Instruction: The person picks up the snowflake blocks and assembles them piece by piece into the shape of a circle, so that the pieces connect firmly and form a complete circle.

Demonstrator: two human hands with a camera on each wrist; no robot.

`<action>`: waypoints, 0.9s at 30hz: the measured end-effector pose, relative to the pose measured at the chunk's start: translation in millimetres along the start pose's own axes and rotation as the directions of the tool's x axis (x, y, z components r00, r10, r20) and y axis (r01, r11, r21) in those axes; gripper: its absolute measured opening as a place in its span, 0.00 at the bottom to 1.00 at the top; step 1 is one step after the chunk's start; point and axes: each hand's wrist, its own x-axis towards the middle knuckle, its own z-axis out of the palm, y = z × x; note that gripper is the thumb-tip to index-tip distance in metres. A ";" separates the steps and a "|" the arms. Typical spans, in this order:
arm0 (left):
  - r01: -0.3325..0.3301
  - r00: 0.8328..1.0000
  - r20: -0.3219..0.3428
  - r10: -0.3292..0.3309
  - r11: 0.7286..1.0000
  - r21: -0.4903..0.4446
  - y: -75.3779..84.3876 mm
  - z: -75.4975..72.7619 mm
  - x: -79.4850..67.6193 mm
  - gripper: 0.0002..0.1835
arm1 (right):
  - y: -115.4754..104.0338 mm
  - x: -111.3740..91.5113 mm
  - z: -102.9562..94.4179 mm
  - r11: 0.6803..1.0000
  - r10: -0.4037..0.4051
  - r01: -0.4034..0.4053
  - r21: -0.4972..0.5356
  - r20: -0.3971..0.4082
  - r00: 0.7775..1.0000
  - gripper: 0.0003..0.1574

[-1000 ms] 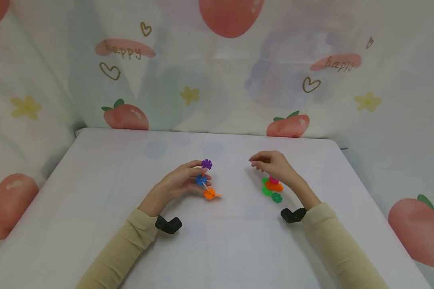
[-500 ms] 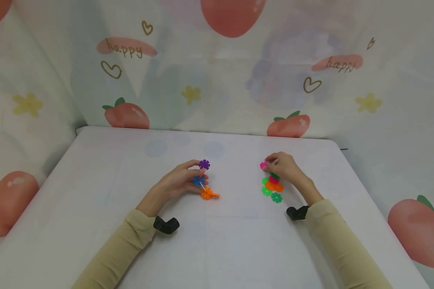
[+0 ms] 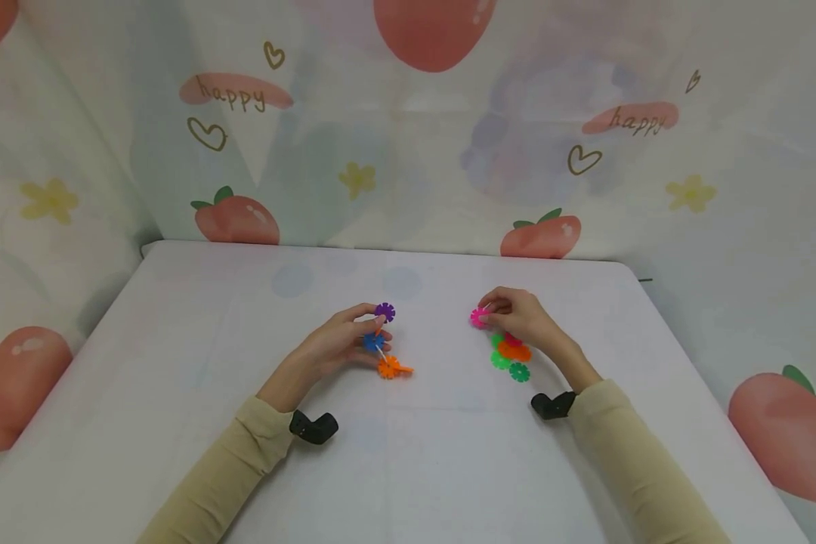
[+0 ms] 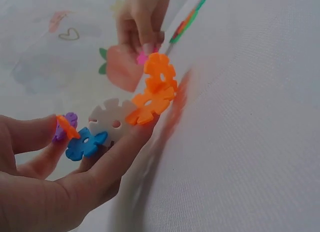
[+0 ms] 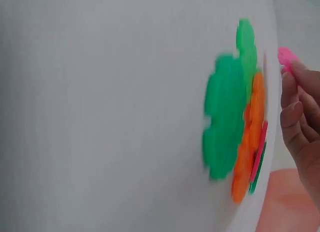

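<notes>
Head: over the worktop (image 3: 408, 461), the right grip (image 3: 520, 311) pinches the pink disc (image 3: 479, 318), well apart from the chain (image 3: 374, 342) and straight across from its purple end (image 3: 384, 311). The left grip (image 3: 336, 338) holds the chain, whose long axis runs toward the wearer, down to its orange end (image 3: 388, 368).

Left wrist: the left grip is clamped on the chain; the orange end juts toward the right grip.

Right wrist: the pink disc sits between thumb and fingertips, apart from the pile (image 5: 225, 117).

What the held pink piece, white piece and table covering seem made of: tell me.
Held pink piece: probably plastic, evenly coloured, rim notched. White piece: likely plastic too, smooth-looking, rim slotted. Table covering: seemingly cloth, matte, finely textured in the left wrist view.
</notes>
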 end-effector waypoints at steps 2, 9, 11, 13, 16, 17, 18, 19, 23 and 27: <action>0.003 1.000 -0.005 -0.003 1.000 0.000 0.7 -0.1 -1.0 0.19 | -5.6 0.2 3.7 0.999 -0.024 0.024 0.037 -0.003 1.000 0.12; 0.023 1.000 -0.015 -0.023 0.999 -0.026 1.4 -0.9 -2.6 0.20 | -26.3 4.6 16.9 0.992 -0.047 0.045 0.118 0.017 0.999 0.11; 0.027 1.000 -0.010 -0.027 0.999 -0.026 1.2 -1.3 -2.1 0.20 | -32.8 6.1 20.7 0.989 -0.055 0.051 0.139 0.026 0.998 0.11; 0.032 0.999 -0.007 -0.032 0.999 -0.027 1.1 -1.5 -1.4 0.19 | -38.9 7.8 24.8 0.985 -0.072 0.066 0.161 0.029 0.997 0.11; 0.046 0.999 -0.011 -0.046 0.998 -0.031 1.2 -1.3 -0.8 0.21 | -47.2 10.7 31.1 0.976 -0.093 0.084 0.201 0.035 0.995 0.09; 0.051 0.999 -0.013 -0.051 0.998 -0.031 1.2 -1.1 -0.8 0.22 | -49.0 11.8 33.1 0.972 -0.099 0.088 0.217 0.039 0.994 0.09; 0.055 0.998 -0.017 -0.056 0.998 -0.033 1.4 -0.8 -0.9 0.23 | -51.2 12.7 35.1 0.968 -0.101 0.088 0.233 0.042 0.994 0.09; 0.061 0.998 -0.021 -0.062 0.998 -0.034 1.4 -0.5 -0.8 0.25 | -53.6 13.8 37.2 0.966 -0.102 0.089 0.243 0.044 0.994 0.08; 0.081 0.996 -0.040 -0.082 0.996 -0.030 1.5 0.3 -0.1 0.30 | -62.6 17.4 44.4 0.959 -0.129 0.112 0.260 0.049 0.990 0.07; 0.090 0.994 -0.056 -0.091 0.996 -0.023 1.1 0.0 0.7 0.31 | -72.8 21.1 49.9 0.957 -0.158 0.144 0.254 0.039 0.987 0.05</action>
